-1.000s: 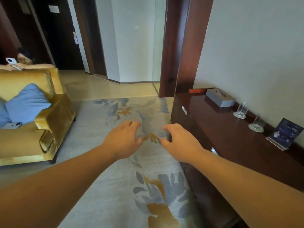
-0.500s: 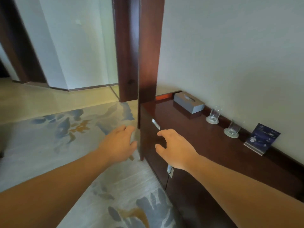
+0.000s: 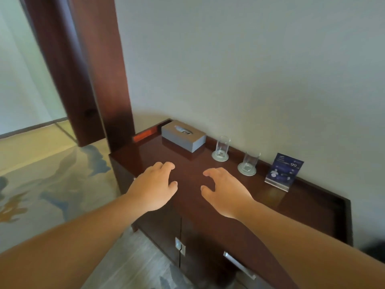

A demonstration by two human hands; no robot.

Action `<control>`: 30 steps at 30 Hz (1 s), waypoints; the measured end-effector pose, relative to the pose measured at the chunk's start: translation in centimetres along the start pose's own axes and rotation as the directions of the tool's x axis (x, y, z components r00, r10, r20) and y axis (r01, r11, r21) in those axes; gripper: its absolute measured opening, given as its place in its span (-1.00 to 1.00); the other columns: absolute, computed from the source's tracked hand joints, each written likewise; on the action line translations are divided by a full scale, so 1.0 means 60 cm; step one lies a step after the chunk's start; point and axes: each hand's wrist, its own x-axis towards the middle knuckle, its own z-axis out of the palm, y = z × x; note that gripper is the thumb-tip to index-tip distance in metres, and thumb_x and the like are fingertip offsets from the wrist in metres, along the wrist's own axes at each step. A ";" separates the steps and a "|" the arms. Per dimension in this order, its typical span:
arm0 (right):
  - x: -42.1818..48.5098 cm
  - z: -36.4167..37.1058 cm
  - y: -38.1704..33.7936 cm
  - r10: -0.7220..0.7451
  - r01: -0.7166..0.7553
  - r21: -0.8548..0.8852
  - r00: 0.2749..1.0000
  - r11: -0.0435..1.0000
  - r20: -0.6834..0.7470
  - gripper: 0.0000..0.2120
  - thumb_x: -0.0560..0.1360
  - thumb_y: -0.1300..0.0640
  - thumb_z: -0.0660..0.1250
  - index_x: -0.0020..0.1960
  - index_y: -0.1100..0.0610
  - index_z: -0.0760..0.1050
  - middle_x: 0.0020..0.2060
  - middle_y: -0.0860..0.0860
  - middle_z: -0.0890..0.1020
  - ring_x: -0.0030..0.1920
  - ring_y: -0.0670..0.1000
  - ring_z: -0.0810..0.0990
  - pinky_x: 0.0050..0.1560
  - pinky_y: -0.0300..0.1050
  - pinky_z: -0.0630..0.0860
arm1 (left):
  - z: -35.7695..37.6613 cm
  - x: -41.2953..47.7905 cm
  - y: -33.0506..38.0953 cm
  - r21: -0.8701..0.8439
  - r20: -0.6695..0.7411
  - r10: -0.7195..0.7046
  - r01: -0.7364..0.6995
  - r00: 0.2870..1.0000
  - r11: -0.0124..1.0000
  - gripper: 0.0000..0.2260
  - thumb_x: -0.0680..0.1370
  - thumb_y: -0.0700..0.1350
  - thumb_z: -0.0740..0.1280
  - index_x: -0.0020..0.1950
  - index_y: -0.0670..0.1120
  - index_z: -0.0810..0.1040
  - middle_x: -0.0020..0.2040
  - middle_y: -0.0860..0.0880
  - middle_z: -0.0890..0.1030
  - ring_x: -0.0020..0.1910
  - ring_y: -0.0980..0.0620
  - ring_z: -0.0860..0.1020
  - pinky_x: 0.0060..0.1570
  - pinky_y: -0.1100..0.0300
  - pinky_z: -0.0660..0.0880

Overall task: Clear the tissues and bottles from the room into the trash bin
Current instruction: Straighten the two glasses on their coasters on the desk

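My left hand point(image 3: 153, 185) and my right hand point(image 3: 226, 190) hover side by side over the dark wooden sideboard point(image 3: 308, 207), palms down, fingers loosely spread and holding nothing. A grey tissue box point(image 3: 183, 135) stands at the sideboard's far left corner against the wall, beyond both hands, with a tissue showing in its slot. No loose tissue, bottle or trash bin is in view.
Two empty glasses point(image 3: 221, 147) point(image 3: 249, 163) on round coasters line the wall to the right of the box, then a dark blue card stand point(image 3: 284, 171). A dark wooden pillar point(image 3: 104, 80) rises left of the sideboard. Patterned carpet point(image 3: 52, 184) covers the floor on the left.
My view has swung right from the sofa and carpet to the sideboard. Both hands have come from in front of the cabinet to above its top, still empty.
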 end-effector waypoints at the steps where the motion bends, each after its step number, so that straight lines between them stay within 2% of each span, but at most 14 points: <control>1: 0.019 -0.005 0.021 0.028 -0.028 0.008 1.000 1.000 -0.011 -0.55 0.53 -0.14 0.22 0.39 -0.07 0.33 0.33 -0.10 0.40 0.08 -0.06 0.53 0.00 -0.20 0.43 | 0.007 0.031 0.007 0.002 0.006 0.019 -0.019 1.000 1.000 -0.58 0.57 0.09 0.20 0.41 0.03 0.27 0.30 -0.02 0.42 0.24 -0.06 0.44 0.11 0.05 0.44; 5: 0.087 -0.019 0.096 0.117 -0.116 0.015 0.993 0.993 -0.025 -0.54 0.53 -0.14 0.21 0.39 -0.05 0.33 0.31 -0.08 0.41 0.10 -0.05 0.52 0.02 -0.17 0.43 | 0.030 0.147 0.038 0.013 0.039 0.087 -0.087 0.995 0.996 -0.57 0.57 0.10 0.19 0.42 0.04 0.26 0.32 -0.01 0.42 0.26 -0.05 0.43 0.10 0.07 0.44; 10: 0.155 -0.030 0.175 0.247 -0.245 0.057 0.968 0.968 -0.040 -0.53 0.52 -0.14 0.22 0.40 -0.06 0.32 0.31 -0.07 0.42 -0.07 -0.10 0.47 -0.05 -0.18 0.42 | 0.069 0.262 0.061 -0.019 0.095 0.149 -0.148 0.984 0.989 -0.57 0.57 0.09 0.18 0.43 0.03 0.25 0.34 -0.01 0.41 0.28 -0.04 0.41 0.12 0.06 0.42; 13: 0.182 -0.024 0.217 0.344 -0.340 0.078 0.938 0.937 -0.041 -0.52 0.52 -0.14 0.23 0.41 -0.08 0.30 0.34 -0.06 0.40 0.02 -0.06 0.53 0.01 -0.14 0.48 | 0.102 0.323 0.063 -0.035 0.150 0.182 -0.178 0.972 0.983 -0.54 0.57 0.09 0.19 0.44 0.03 0.23 0.36 -0.01 0.39 0.30 -0.05 0.40 0.17 0.02 0.43; 17: 0.221 -0.004 0.266 0.465 -0.461 0.078 0.884 0.884 -0.048 -0.49 0.51 -0.13 0.24 0.42 -0.05 0.29 0.34 -0.05 0.41 0.14 -0.01 0.51 0.04 -0.15 0.41 | 0.155 0.408 0.053 -0.077 0.215 0.225 -0.213 0.951 0.974 -0.51 0.56 0.09 0.20 0.45 0.02 0.20 0.35 -0.01 0.40 0.29 -0.03 0.41 0.15 0.02 0.44; 20: 0.249 0.010 0.299 0.565 -0.559 0.093 0.822 0.824 -0.067 -0.49 0.49 -0.12 0.26 0.41 -0.05 0.31 0.31 -0.04 0.44 0.07 -0.02 0.52 0.04 -0.12 0.43 | 0.200 0.479 0.038 -0.113 0.268 0.279 -0.257 0.922 0.960 -0.51 0.54 0.09 0.22 0.43 0.01 0.21 0.31 -0.03 0.42 0.28 -0.02 0.42 0.14 0.00 0.46; 24: 0.278 0.018 0.332 0.717 -0.704 0.139 0.690 0.697 -0.098 -0.52 0.46 -0.10 0.28 0.35 -0.02 0.36 0.23 -0.03 0.49 0.05 -0.01 0.53 -0.04 -0.12 0.42 | 0.242 0.576 0.022 -0.148 0.308 0.341 -0.309 0.888 0.939 -0.53 0.51 0.08 0.26 0.37 0.00 0.24 0.26 -0.05 0.47 0.25 -0.04 0.44 0.10 0.00 0.47; 27: 0.302 0.018 0.353 0.782 -0.765 0.164 0.600 0.623 -0.170 -0.52 0.43 -0.11 0.32 0.29 0.01 0.38 0.17 0.00 0.52 0.06 0.02 0.53 -0.04 -0.10 0.40 | 0.258 0.644 0.021 -0.154 0.289 0.404 -0.374 0.868 0.914 -0.47 0.49 0.10 0.28 0.40 -0.01 0.22 0.31 -0.08 0.43 0.28 -0.09 0.43 0.12 -0.01 0.45; 30: 0.323 0.022 0.366 0.824 -0.797 0.218 0.523 0.564 -0.219 -0.40 0.39 -0.14 0.37 0.34 0.05 0.31 0.22 0.03 0.49 0.15 0.05 0.52 0.02 -0.07 0.41 | 0.270 0.692 0.026 -0.187 0.278 0.440 -0.401 0.854 0.897 -0.35 0.46 0.12 0.33 0.46 -0.03 0.17 0.42 -0.09 0.34 0.36 -0.11 0.36 0.23 -0.04 0.38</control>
